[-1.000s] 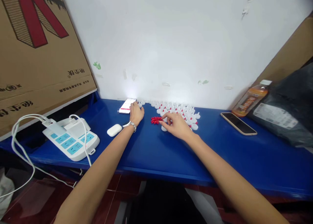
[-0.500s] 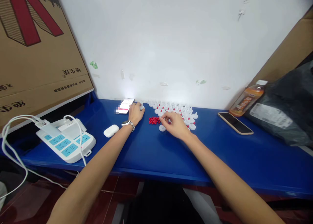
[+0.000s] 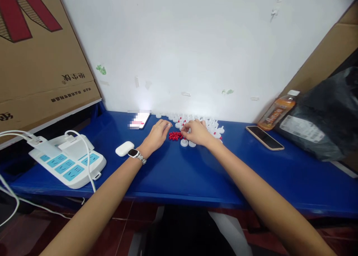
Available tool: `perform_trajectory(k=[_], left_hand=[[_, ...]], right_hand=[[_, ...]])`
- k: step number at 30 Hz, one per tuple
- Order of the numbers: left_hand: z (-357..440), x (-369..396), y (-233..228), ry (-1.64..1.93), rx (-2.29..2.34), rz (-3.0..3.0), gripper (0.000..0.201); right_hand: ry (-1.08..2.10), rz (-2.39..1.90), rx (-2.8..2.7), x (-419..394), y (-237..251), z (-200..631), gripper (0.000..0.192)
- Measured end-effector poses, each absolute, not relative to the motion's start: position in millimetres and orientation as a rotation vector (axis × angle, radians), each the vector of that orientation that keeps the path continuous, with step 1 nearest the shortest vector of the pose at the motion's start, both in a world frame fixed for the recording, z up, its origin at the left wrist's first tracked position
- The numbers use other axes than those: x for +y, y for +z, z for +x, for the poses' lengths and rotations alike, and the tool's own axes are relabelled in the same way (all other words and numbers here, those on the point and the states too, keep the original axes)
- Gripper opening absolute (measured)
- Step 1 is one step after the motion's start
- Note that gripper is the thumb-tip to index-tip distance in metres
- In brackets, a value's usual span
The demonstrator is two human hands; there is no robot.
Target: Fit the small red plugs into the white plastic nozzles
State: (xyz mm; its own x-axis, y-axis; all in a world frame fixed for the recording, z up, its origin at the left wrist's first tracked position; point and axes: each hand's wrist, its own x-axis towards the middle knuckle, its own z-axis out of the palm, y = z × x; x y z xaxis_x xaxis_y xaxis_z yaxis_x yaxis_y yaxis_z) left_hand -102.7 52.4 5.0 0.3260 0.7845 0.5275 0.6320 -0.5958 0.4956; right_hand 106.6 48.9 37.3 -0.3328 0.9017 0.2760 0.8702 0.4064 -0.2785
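Note:
Closed and palm down, my left hand [image 3: 158,134] has a bit of white at its fingertips, apparently a white nozzle cap mostly hidden by the fingers. It is just left of a small pile of red tips [image 3: 175,136] on the blue table [image 3: 167,174]. At the pile's right edge is my right hand [image 3: 198,132], thumb and forefinger curled in a pinch; what they hold, if anything, is too small to make out. Many white nozzle caps [image 3: 184,142] lie around and behind the right hand. Some carry red tips; its fingers hide several others.
A lit phone [image 3: 141,119] lies behind my left hand, a white earbud case [image 3: 124,148] beside my wrist. Farther left is a power strip [image 3: 75,163] with cables. A dark phone [image 3: 264,138], a drink bottle [image 3: 276,112] and a grey plastic bag [image 3: 316,118] are on the right.
My left hand has come away from the back near the lit phone, moving right and nearer the red tips. My right hand stays by the pile. The view has shifted slightly.

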Motion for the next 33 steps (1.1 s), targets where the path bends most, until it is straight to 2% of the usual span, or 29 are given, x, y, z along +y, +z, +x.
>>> perform_trajectory(k=[6, 11, 18, 25, 29, 33], left_hand=[[-99.0, 52.2, 0.0, 1.011, 1.261, 2.428, 0.040], [-96.8, 51.6, -2.6, 0.938, 1.255, 2.449, 0.036], [-94.7, 48.8, 0.7, 0.900, 1.292, 2.415, 0.026], [-94.3, 48.9, -2.5, 0.888, 1.251, 2.410, 0.033], [-93.4, 45.1, 2.0, 0.904, 1.229, 2.359, 0.036], [-90.1, 39.5, 10.5, 0.889, 1.140, 2.269, 0.037]], right_hand=[[0.020, -1.592, -2.423, 60.2, 41.6, 95.6, 0.003], [-0.177, -1.592, -2.516, 56.2, 42.5, 88.3, 0.002], [-0.224, -1.523, -2.529, 49.6, 36.8, 92.5, 0.008], [-0.255, -1.494, -2.546, 43.2, 33.8, 94.3, 0.014], [-0.108, -1.399, -2.389, 42.1, 30.9, 100.6, 0.016], [0.476, -1.204, -2.037, 39.1, 28.7, 109.4, 0.012]])
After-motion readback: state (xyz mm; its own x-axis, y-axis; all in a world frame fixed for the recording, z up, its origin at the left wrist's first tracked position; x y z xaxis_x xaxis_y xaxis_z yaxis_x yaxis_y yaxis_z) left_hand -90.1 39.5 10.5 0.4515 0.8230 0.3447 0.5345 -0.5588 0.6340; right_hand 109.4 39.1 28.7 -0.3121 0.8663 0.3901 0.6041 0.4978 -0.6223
